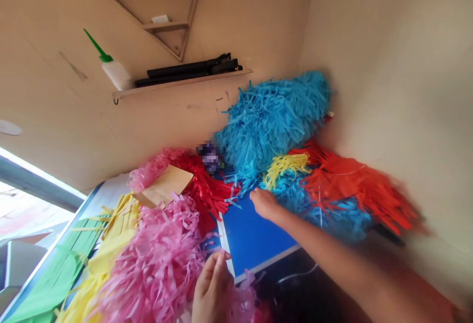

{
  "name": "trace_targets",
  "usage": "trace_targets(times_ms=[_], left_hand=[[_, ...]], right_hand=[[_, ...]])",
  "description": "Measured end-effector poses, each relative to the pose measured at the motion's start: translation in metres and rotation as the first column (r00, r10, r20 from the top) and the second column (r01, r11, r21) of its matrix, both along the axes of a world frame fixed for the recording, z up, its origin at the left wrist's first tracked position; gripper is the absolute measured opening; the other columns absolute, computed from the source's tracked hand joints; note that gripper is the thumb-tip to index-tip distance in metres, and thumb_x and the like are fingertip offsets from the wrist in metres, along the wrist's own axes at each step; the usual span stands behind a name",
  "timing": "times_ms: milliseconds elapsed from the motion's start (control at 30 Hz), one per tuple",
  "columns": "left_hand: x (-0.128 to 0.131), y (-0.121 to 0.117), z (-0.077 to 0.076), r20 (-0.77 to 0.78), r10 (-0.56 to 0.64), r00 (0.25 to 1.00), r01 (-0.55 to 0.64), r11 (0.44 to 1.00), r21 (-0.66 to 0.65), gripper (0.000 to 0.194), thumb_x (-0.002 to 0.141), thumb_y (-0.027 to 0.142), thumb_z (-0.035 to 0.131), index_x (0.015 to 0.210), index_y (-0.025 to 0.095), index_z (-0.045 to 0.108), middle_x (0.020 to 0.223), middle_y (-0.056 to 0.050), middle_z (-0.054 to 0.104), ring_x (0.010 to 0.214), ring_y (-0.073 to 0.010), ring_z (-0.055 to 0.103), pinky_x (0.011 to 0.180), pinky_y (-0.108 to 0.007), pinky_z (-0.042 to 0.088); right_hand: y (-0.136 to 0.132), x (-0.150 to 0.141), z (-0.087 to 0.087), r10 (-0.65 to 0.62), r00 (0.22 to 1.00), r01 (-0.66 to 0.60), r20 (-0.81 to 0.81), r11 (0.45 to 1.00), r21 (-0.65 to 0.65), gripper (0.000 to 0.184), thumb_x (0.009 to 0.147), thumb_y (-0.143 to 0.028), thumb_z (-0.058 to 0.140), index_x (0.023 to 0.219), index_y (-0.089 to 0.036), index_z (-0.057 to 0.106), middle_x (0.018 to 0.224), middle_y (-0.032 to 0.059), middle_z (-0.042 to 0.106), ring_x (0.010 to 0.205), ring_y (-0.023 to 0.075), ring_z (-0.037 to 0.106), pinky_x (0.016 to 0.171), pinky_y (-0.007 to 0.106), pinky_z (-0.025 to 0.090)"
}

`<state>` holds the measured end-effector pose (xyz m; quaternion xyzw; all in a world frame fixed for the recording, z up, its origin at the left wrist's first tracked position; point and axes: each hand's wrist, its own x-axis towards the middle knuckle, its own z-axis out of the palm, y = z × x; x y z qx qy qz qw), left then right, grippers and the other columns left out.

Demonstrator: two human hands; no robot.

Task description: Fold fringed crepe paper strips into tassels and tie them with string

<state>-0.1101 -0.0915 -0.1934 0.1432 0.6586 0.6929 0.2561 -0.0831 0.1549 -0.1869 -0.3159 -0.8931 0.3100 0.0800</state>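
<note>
My left hand (213, 286) is low in the middle, thumb and fingers pinched together with a bit of pink at their tips. Pink tissue-paper fringe (158, 259) lies against it on the left, and more pink shows beneath it on the right. My right hand (263, 203) is closed above the blue tabletop (254, 239); whatever is in its fingers is hidden. Just beyond it hang light-blue tissue-paper strips (273, 121) in a large bushy heap. Yellow fringe (286, 165) and orange-red fringe (354, 185) lie to its right.
Red fringe (210, 192), a brown paper piece (166, 185), yellow strips (120, 219) and green strips (62, 259) cover the table's left part. A wall shelf (185, 82) holds a white glue bottle (116, 74) and black objects (188, 69). Walls close off the back and right.
</note>
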Motion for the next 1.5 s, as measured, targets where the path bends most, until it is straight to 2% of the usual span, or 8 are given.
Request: trace_targets(times_ms=[167, 267, 333, 467, 667, 1067, 1233, 1500], left_hand=[[0.001, 0.006, 0.006, 0.278, -0.062, 0.959, 0.052, 0.998, 0.044, 0.053, 0.066, 0.066, 0.077, 0.087, 0.018, 0.068, 0.055, 0.011, 0.030, 0.049, -0.0054, 0.026, 0.045, -0.017, 0.025], [0.005, 0.004, 0.007, 0.153, -0.091, 0.984, 0.104, 0.991, -0.082, 0.055, 0.068, 0.068, 0.074, 0.089, 0.017, 0.069, 0.057, 0.008, 0.036, 0.051, -0.0075, 0.032, 0.047, -0.018, 0.028], [0.010, 0.004, 0.009, 0.022, -0.127, 0.992, 0.129, 0.983, -0.132, 0.053, 0.073, 0.068, 0.070, 0.088, 0.017, 0.071, 0.057, 0.006, 0.043, 0.053, -0.0096, 0.038, 0.047, -0.019, 0.032], [0.016, 0.009, 0.010, -0.178, -0.169, 0.969, 0.143, 0.978, -0.152, 0.050, 0.080, 0.066, 0.062, 0.090, 0.018, 0.073, 0.057, 0.003, 0.053, 0.052, -0.0129, 0.047, 0.047, -0.021, 0.038], [0.007, 0.038, -0.002, -0.413, -0.132, 0.901, 0.077, 0.986, -0.149, 0.047, 0.088, 0.061, 0.054, 0.086, 0.018, 0.072, 0.056, 0.001, 0.057, 0.051, -0.0153, 0.054, 0.050, -0.024, 0.043], [-0.007, 0.076, -0.003, -0.527, -0.172, 0.832, 0.069, 0.975, -0.210, 0.030, 0.089, 0.047, 0.054, 0.083, 0.020, 0.066, 0.060, 0.003, 0.060, 0.049, -0.0125, 0.051, 0.049, -0.023, 0.040], [-0.014, 0.079, -0.001, -0.568, -0.214, 0.795, 0.088, 0.967, -0.240, 0.028, 0.090, 0.044, 0.054, 0.082, 0.021, 0.068, 0.064, 0.001, 0.066, 0.052, -0.0133, 0.055, 0.052, -0.024, 0.042], [-0.024, 0.083, 0.007, -0.680, -0.251, 0.689, 0.126, 0.965, -0.228, 0.024, 0.090, 0.035, 0.056, 0.082, 0.022, 0.073, 0.078, -0.004, 0.070, 0.071, -0.0179, 0.067, 0.067, -0.028, 0.050]], right_hand=[[-0.060, 0.043, 0.020, 0.077, 0.943, -0.161, -0.325, 0.957, -0.241, 0.013, 0.090, -0.012, 0.059, 0.085, -0.019, 0.070, 0.101, 0.0026, 0.068, 0.077, 0.0119, 0.070, 0.072, 0.022, 0.057], [-0.097, 0.066, 0.017, -0.148, 0.780, -0.312, -0.607, 0.749, -0.584, 0.010, 0.085, -0.028, 0.070, 0.082, -0.018, 0.067, 0.096, 0.0025, 0.065, 0.076, 0.0158, 0.072, 0.068, 0.026, 0.059], [-0.108, 0.073, 0.010, -0.326, 0.722, -0.337, -0.610, 0.605, -0.722, 0.021, 0.081, -0.038, 0.075, 0.083, -0.018, 0.068, 0.087, 0.0025, 0.067, 0.078, 0.0195, 0.074, 0.072, 0.030, 0.060], [-0.098, 0.067, -0.010, -0.579, 0.654, -0.182, -0.487, 0.504, -0.844, 0.042, 0.068, -0.053, 0.084, 0.085, -0.017, 0.070, 0.080, 0.0048, 0.072, 0.080, 0.0227, 0.074, 0.073, 0.033, 0.058], [-0.067, 0.053, -0.021, -0.610, 0.609, -0.095, -0.506, 0.578, -0.811, 0.044, 0.058, -0.050, 0.090, 0.083, -0.017, 0.074, 0.080, 0.0055, 0.074, 0.075, 0.0191, 0.069, 0.058, 0.024, 0.049], [-0.072, 0.052, -0.028, -0.599, 0.609, -0.214, -0.520, 0.507, -0.835, 0.036, 0.067, -0.046, 0.086, 0.087, -0.019, 0.072, 0.085, 0.0037, 0.073, 0.083, 0.0189, 0.070, 0.070, 0.027, 0.052], [-0.069, 0.050, -0.026, -0.553, 0.634, -0.154, -0.541, 0.596, -0.788, 0.032, 0.071, -0.047, 0.082, 0.084, -0.019, 0.073, 0.082, 0.0041, 0.073, 0.075, 0.0173, 0.065, 0.070, 0.028, 0.053], [-0.060, 0.053, -0.017, -0.335, 0.701, -0.077, -0.630, 0.843, -0.533, 0.014, 0.083, -0.035, 0.070, 0.085, -0.022, 0.074, 0.086, 0.0033, 0.073, 0.080, 0.0193, 0.067, 0.076, 0.030, 0.053]])
